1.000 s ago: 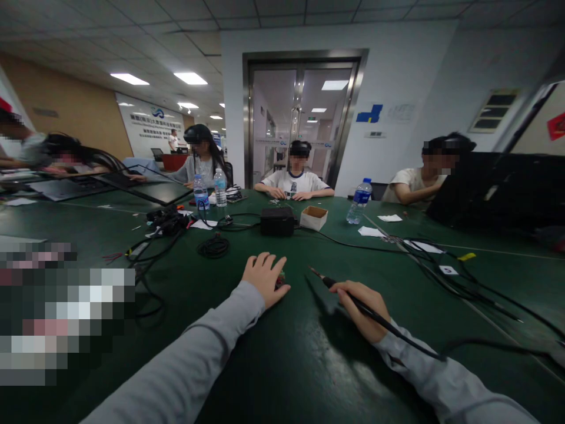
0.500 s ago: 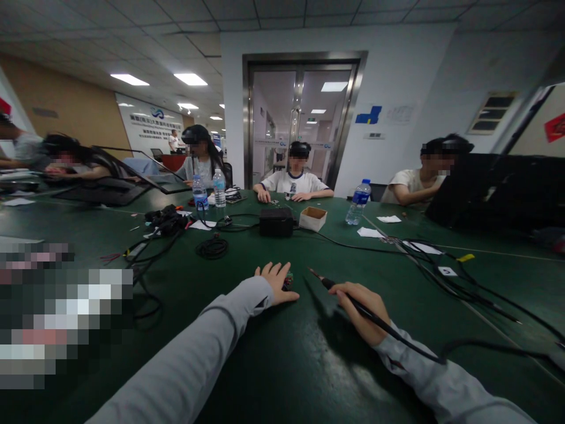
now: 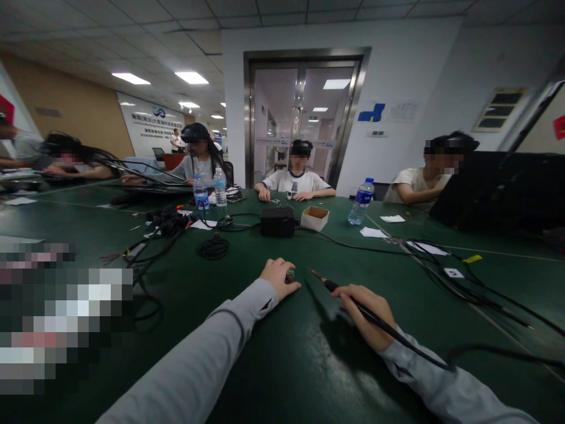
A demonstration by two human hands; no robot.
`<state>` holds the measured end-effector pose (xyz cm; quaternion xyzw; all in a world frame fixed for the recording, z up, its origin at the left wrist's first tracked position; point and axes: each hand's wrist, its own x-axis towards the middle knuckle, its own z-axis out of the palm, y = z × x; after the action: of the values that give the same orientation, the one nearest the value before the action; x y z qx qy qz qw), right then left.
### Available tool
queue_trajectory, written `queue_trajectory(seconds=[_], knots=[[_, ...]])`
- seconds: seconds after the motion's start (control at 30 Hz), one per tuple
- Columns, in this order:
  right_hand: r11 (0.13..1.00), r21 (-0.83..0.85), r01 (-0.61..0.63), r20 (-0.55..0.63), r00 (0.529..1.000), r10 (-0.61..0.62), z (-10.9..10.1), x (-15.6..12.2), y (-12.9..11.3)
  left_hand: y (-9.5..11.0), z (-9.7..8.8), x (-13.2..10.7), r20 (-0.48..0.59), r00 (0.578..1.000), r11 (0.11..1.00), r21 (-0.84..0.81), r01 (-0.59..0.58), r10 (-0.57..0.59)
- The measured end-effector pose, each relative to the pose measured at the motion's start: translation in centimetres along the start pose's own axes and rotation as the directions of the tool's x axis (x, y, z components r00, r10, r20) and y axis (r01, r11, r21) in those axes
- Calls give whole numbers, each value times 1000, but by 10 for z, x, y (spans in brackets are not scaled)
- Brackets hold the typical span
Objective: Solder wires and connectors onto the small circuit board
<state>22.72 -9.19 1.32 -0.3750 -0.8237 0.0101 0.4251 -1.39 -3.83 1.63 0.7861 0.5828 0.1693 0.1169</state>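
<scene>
My left hand (image 3: 277,278) rests on the green table, its fingers curled round a small green circuit board (image 3: 290,275). Most of that board is hidden beneath the fingers; only its right side, with some reddish parts, shows. In my right hand (image 3: 369,315) is a soldering iron (image 3: 329,285), gripped like a pen. Its tip points up and left, a short way right of the board and apart from it. The iron's black cord runs back over my right forearm.
Beyond my hands stand a black box (image 3: 277,222) and an open white carton (image 3: 315,218). Coiled cable (image 3: 212,247) and tangled black leads (image 3: 168,221) lie left. Water bottles (image 3: 361,201) and more cables (image 3: 463,282) are around. People sit across the table.
The fingers of my left hand have drawn in from spread to curled round the circuit board. My right hand and the soldering iron stay nearly still. At left, a person's large dark frame has tipped down.
</scene>
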Motion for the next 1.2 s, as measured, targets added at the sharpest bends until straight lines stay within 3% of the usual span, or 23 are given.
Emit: queue_trajectory(seconds=[0.17,0.4,0.67,0.97,1.2], knots=[[1000,-4,19,15,1000,-19,-3,3,-4,-1,3,10,-13,999,1000,5,30,-30],[999,-2,46,-12,999,-46,-5,5,-11,-7,7,6,-89,996,997,-74,1,-8],[990,41,134,-5,991,-134,-4,6,-16,-17,9,8,-96,994,985,-163,-61,46],[987,32,155,37,987,-156,-2,7,-19,4,19,19,-97,992,975,-198,-99,81],[990,22,143,30,989,-143,-1,4,-15,4,21,15,-105,992,972,-217,-87,65]])
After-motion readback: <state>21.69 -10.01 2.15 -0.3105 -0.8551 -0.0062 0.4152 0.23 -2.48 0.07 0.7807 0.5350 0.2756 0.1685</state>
